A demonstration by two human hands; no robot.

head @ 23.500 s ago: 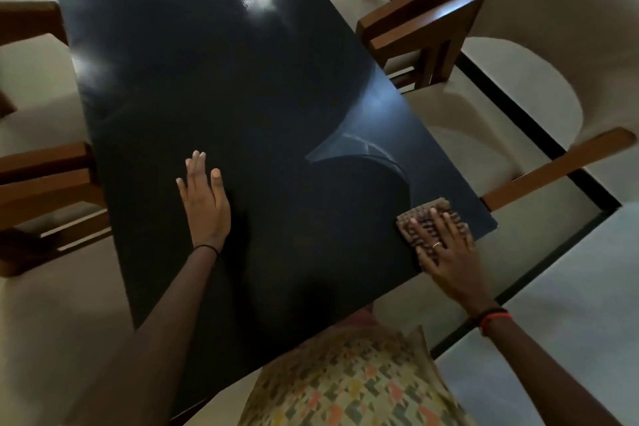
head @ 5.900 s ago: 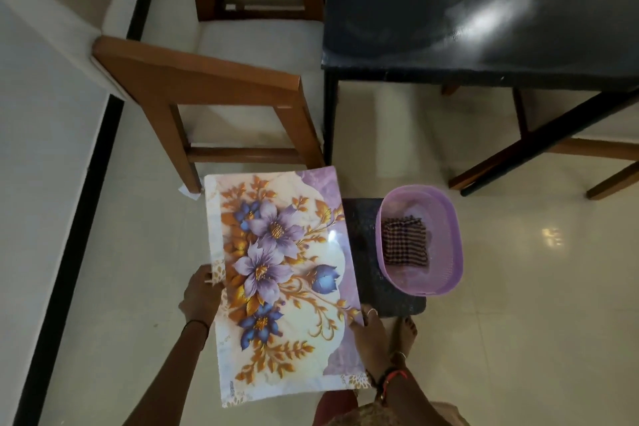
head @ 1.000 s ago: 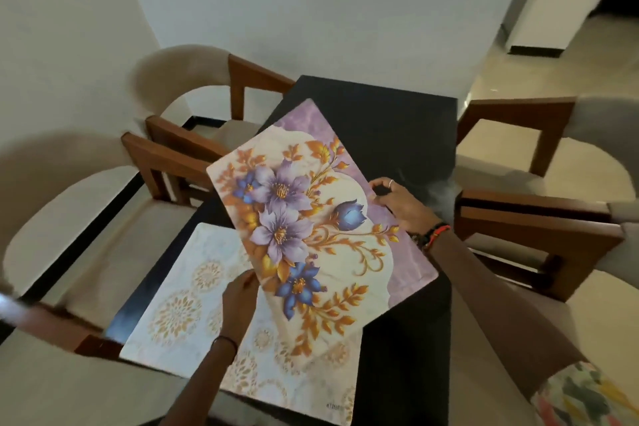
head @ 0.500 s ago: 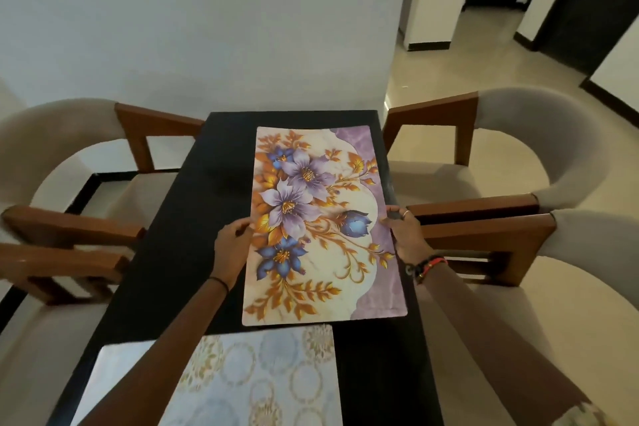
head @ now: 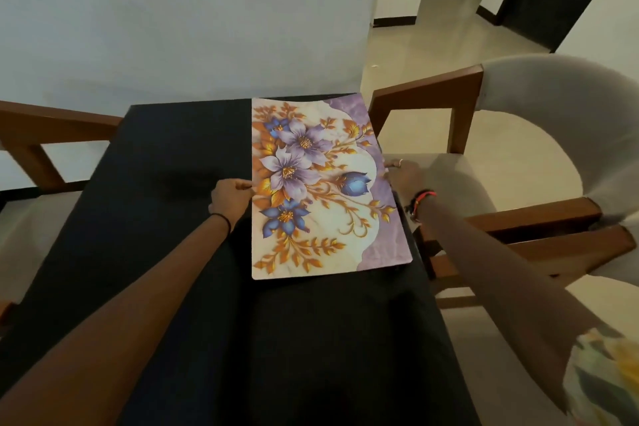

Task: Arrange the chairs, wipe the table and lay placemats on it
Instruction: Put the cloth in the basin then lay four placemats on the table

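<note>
Right now, biggest first: black matte rectangular table top (head: 166, 252), filling centre of view, far end at a white wall. Flanked by wood-framed chairs w/ pale padded seats: right-side chair (head: 539, 107) w/ curved pale back, pulled in close to the table edge; left-side chair (head: 52, 121), only arm & bit of seat showing.

Next down: rectangular floral placemat (head: 318, 190), cream w/ purple-blue flowers, gold leaves, lilac marbled border. Lies flat on far right part of table, long side along the right edge, far end at the table's far edge. Flush w/ the right edge or slightly over, cannot tell.

Handling, as a judgement: thin, light, semi-flexible plastic sheet. Glossy, so prob. slides easily on the smooth top. Not fragile, but likely to sag or kink if lifted by one corner. Best held at mid-points of both long edges, as now, or nudged flat w/ fingertips to square up.

Then left hand (head: 230, 199): at mid left long edge, fingers curled, pinching that edge. Right hand (head: 404, 175): at mid right long edge, just off the table side, fingertips closed on the edge; underside hidden.

Smallest: thin black band (head: 223, 220) on left wrist, red & black bands (head: 420, 199) on right wrist, ring (head: 401, 161) on a right finger.
</note>
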